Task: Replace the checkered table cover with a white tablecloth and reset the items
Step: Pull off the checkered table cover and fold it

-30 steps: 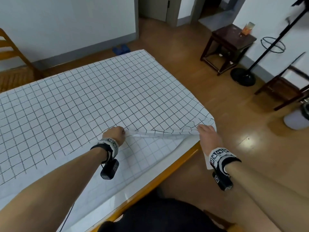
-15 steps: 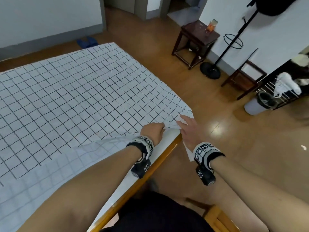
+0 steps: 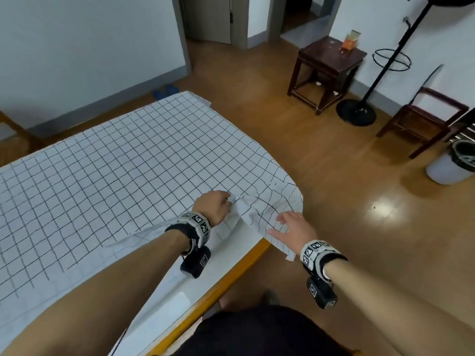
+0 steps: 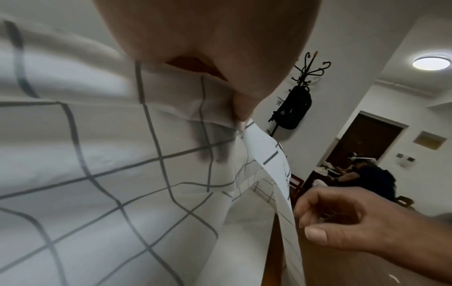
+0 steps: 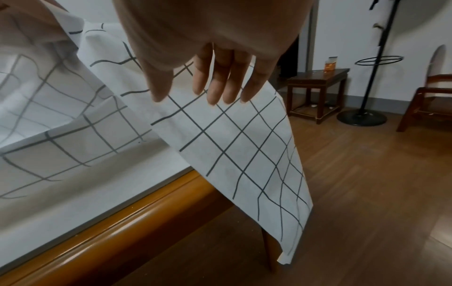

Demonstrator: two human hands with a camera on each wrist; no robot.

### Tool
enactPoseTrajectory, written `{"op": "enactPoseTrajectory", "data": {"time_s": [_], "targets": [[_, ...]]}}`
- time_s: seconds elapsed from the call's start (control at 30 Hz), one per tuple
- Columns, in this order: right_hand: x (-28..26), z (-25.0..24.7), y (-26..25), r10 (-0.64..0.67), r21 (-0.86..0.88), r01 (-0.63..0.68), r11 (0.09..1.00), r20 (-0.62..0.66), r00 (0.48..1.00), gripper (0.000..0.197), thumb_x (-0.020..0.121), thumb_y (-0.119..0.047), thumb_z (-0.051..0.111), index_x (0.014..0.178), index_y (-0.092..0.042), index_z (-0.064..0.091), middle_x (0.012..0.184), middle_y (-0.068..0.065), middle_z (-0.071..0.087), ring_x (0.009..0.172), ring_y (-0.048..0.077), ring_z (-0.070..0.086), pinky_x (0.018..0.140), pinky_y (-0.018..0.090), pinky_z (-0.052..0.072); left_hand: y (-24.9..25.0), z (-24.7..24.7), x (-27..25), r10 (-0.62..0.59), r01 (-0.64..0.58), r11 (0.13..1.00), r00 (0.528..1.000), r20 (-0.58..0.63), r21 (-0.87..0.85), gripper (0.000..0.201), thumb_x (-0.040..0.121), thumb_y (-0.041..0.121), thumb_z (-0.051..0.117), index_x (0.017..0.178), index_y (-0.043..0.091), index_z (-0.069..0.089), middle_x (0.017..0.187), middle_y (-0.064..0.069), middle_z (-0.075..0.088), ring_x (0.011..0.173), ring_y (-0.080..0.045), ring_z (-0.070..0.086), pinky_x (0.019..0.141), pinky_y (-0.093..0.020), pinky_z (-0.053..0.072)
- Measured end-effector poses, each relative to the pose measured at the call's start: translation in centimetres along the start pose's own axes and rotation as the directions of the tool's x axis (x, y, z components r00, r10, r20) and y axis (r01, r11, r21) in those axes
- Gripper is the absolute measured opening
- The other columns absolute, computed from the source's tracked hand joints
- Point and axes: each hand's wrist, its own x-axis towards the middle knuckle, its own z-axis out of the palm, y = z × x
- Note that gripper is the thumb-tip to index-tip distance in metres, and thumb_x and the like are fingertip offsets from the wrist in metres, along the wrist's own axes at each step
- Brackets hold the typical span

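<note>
The checkered cover [image 3: 128,176] lies over the table, with its near right corner [image 5: 232,145] hanging past the wooden table edge [image 3: 231,276]. My left hand [image 3: 216,205] pinches a bunched fold of the cover near that corner, and the fold [image 4: 220,120] is lifted off the white tabletop [image 3: 226,255]. My right hand [image 3: 290,227] is open, with its fingers [image 5: 215,87] straight and spread just over the hanging corner. It holds nothing.
Right of the table on the wooden floor are a dark side table [image 3: 331,60], a coat stand base [image 3: 356,111], a dark chair [image 3: 421,122] and a white waste bin [image 3: 452,170]. Blue slippers [image 3: 165,91] lie beyond the far corner. A person [image 4: 367,174] sits in the background.
My left hand slid along the lifted edge toward the corner and bunched the cloth. My right hand let go of the edge and now hovers open over the hanging corner.
</note>
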Motion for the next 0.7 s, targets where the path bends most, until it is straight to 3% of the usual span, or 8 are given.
{"op": "enactPoseTrajectory", "data": {"time_s": [0.1,0.23,0.37,0.5,0.63,0.7], "targets": [[0.4,0.1,-0.4,-0.049,0.035,0.047,0.998,0.044,0.998,0.059,0.074,-0.070,0.068,0.118,-0.034,0.050,0.109,-0.018,0.052,0.106,0.004,0.047,0.089,0.030,0.047,0.9,-0.1,0.0,-0.078,0.078,0.997,0.997,-0.016,0.024,0.036,0.100,0.035,0.040,0.075,0.013,0.054,0.071,-0.003,0.058,0.072,-0.026,0.053,0.059,-0.030,0.035],[1.0,1.6,-0.3,-0.147,-0.060,0.150,0.987,0.054,0.988,0.072,0.070,-0.066,0.073,0.124,-0.029,0.045,0.118,-0.013,0.049,0.112,0.008,0.045,0.093,0.032,0.048,2.2,0.1,-0.2,-0.183,0.183,0.983,0.983,-0.017,0.033,0.036,0.098,0.035,0.042,0.073,0.014,0.056,0.072,-0.004,0.061,0.075,-0.028,0.058,0.060,-0.030,0.038],[1.2,3.5,0.6,-0.162,-0.180,0.162,0.970,0.012,0.987,0.052,0.082,-0.045,0.071,0.124,-0.024,0.048,0.123,-0.005,0.049,0.118,0.015,0.043,0.097,0.030,0.045,2.7,0.0,0.1,-0.264,0.264,0.964,0.964,-0.033,-0.015,0.036,0.094,0.034,0.043,0.067,0.012,0.054,0.063,-0.003,0.055,0.066,-0.027,0.054,0.056,-0.029,0.036],[1.1,4.1,2.7,-0.108,-0.162,0.101,0.982,-0.035,0.994,0.009,0.096,-0.034,0.053,0.101,-0.026,0.056,0.110,-0.006,0.048,0.112,0.016,0.044,0.085,0.030,0.049,2.0,-0.4,0.6,-0.281,0.280,0.958,0.960,-0.016,-0.057,0.036,0.093,0.033,0.043,0.070,0.008,0.056,0.063,-0.006,0.056,0.064,-0.027,0.052,0.055,-0.029,0.035],[1.1,3.6,3.8,-0.068,-0.103,0.064,0.993,-0.033,0.997,0.011,0.099,-0.031,0.047,0.090,-0.028,0.052,0.104,-0.010,0.047,0.107,0.013,0.045,0.077,0.028,0.049,0.8,-0.2,1.6,-0.229,0.229,0.973,0.973,0.006,0.000,0.036,0.093,0.036,0.040,0.072,0.012,0.057,0.067,-0.004,0.058,0.069,-0.027,0.055,0.056,-0.028,0.036],[0.8,3.1,3.8,-0.039,-0.059,0.036,0.998,-0.049,0.998,0.009,0.098,-0.030,0.048,0.089,-0.028,0.050,0.102,-0.011,0.047,0.106,0.011,0.045,0.078,0.031,0.050,0.3,0.2,2.3,-0.199,0.197,0.979,0.979,0.040,0.055,0.032,0.094,0.035,0.042,0.086,0.015,0.065,0.082,-0.004,0.066,0.081,-0.028,0.059,0.064,-0.031,0.045]]}}
